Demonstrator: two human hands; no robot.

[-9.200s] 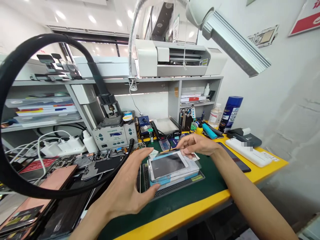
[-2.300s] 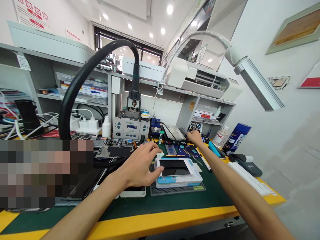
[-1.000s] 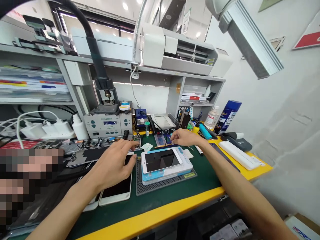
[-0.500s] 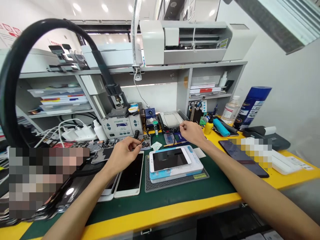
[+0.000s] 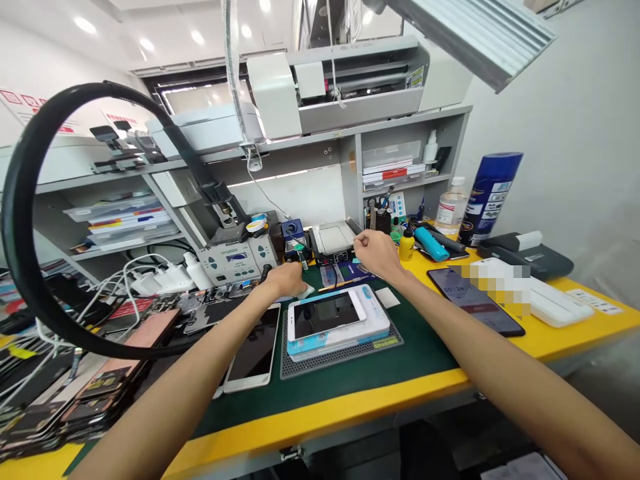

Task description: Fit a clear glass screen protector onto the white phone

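Note:
My left hand point(image 5: 287, 280) is stretched forward at a small white crumpled wipe point(image 5: 306, 292), behind the phones; its fingertips are partly hidden, so its grip is unclear. My right hand point(image 5: 374, 253) has its fingers curled together beside the right edge of a flat square heating plate point(image 5: 334, 238); whatever is between them is too small to name. Between my forearms a white phone point(image 5: 327, 315) with a dark screen lies on a white and blue box point(image 5: 373, 327), which rests on a grey perforated mat point(image 5: 295, 368). Another white-framed phone point(image 5: 254, 350) lies left of it.
A pile of phone parts point(image 5: 105, 393) and a thick black hose point(image 5: 20, 220) are at the left. A control station point(image 5: 233, 260) stands at the back. Toward the right are a yellow bottle point(image 5: 407, 245), a dark phone point(image 5: 475, 303), a blue can point(image 5: 493, 200) and a white case point(image 5: 535, 293).
My left hand has moved forward and right, from above the parts to the white wipe. My right hand stays beside the plate. The camera view has shifted and tilted.

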